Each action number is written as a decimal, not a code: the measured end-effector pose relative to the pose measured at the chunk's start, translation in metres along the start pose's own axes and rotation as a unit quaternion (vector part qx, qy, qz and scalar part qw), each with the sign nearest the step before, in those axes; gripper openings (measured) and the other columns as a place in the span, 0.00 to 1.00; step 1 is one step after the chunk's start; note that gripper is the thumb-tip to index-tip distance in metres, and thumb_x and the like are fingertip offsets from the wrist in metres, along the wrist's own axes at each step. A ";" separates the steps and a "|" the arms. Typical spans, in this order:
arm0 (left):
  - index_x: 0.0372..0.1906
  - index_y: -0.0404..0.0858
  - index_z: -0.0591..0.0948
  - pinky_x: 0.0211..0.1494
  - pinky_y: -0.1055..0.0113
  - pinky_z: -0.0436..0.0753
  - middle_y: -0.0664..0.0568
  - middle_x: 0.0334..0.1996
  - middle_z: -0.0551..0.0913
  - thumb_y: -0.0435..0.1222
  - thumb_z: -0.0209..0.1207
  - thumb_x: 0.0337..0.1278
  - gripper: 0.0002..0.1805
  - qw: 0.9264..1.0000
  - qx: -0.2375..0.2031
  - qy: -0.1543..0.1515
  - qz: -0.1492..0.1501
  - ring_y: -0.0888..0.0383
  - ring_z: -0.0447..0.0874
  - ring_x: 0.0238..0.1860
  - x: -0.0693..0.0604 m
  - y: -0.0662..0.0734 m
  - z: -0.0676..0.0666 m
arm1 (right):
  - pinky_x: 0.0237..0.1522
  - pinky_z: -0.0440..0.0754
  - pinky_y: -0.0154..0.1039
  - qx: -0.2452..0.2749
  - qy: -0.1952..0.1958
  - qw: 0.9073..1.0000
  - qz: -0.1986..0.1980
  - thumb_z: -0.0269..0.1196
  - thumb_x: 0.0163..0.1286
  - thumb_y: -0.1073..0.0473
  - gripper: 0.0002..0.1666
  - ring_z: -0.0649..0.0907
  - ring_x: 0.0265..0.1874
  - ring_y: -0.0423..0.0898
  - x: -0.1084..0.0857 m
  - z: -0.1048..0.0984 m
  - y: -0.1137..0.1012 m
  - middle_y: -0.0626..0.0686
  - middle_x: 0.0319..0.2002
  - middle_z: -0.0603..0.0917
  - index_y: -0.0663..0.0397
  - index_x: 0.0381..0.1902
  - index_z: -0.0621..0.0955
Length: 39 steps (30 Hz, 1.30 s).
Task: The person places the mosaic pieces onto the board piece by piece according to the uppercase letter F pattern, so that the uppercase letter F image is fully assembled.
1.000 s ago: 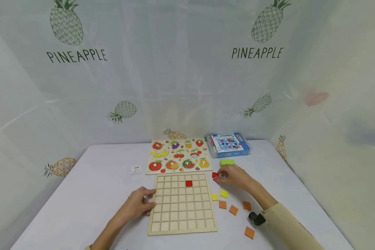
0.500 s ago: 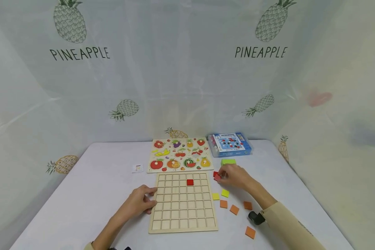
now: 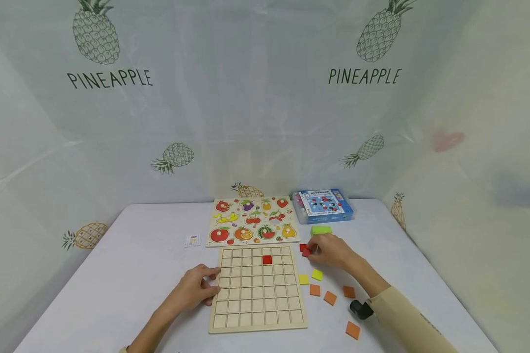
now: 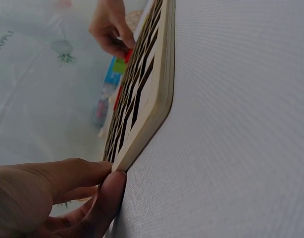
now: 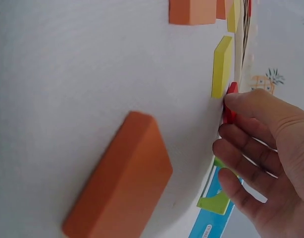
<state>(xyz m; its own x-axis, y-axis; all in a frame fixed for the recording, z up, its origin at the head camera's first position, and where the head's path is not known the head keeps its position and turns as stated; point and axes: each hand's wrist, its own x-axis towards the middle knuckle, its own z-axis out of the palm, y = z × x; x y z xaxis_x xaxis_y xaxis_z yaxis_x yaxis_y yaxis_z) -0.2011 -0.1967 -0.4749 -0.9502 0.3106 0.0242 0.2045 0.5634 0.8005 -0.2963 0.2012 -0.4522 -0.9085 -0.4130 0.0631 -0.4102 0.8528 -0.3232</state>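
Note:
My left hand grips the left edge of a wooden grid board. The left wrist view shows its thumb and fingers at the rim near the corner of the board. One red square tile sits in a cell of an upper row. Right of the board, my right hand pinches another red square tile by its edge. A further red tile lies against it. In the right wrist view, thumb and index fingertip meet at the red tile; the other fingers are loosely bent.
Two yellow tiles and several orange tiles lie right of the board. Behind are a green block, a blue box and a fruit puzzle board. A small white card lies at left.
The head view shifts slightly. Both hands stay almost in place, the right at the red tile and the left at the board's edge.

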 end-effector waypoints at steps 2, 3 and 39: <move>0.61 0.26 0.76 0.22 0.72 0.82 0.43 0.39 0.75 0.29 0.66 0.53 0.28 1.000 0.001 0.000 0.002 0.63 0.81 0.18 0.000 0.000 0.000 | 0.36 0.79 0.30 -0.001 0.000 1.000 0.000 0.75 0.56 0.55 0.13 0.76 0.31 0.37 0.000 -0.001 0.000 0.41 0.32 0.83 0.47 0.39 0.86; 0.61 0.26 0.76 0.22 0.71 0.82 0.43 0.39 0.75 0.29 0.66 0.53 0.28 1.000 -0.002 0.000 0.002 0.63 0.81 0.18 0.001 0.000 0.000 | 0.35 0.79 0.30 -0.002 0.001 1.000 -0.002 0.74 0.56 0.55 0.13 0.76 0.31 0.37 0.000 -0.001 0.000 0.41 0.32 0.83 0.48 0.39 0.87; 0.61 0.26 0.76 0.22 0.70 0.84 0.42 0.40 0.76 0.29 0.67 0.52 0.29 1.000 -0.004 0.001 0.000 0.63 0.81 0.18 0.000 -0.003 0.001 | 0.30 0.74 0.28 -0.010 0.009 0.995 -0.103 0.71 0.60 0.50 0.10 0.74 0.28 0.37 0.011 0.002 -0.038 0.42 0.31 0.83 0.45 0.38 0.87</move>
<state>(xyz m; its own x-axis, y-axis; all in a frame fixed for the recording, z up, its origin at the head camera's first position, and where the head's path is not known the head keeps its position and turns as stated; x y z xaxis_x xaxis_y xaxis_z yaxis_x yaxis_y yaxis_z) -0.2016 -0.1976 -0.4774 -0.9507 0.3090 0.0251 0.2023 0.5567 0.8057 -0.2906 0.1633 -0.4411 -0.8064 -0.5738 0.1431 -0.5889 0.7574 -0.2821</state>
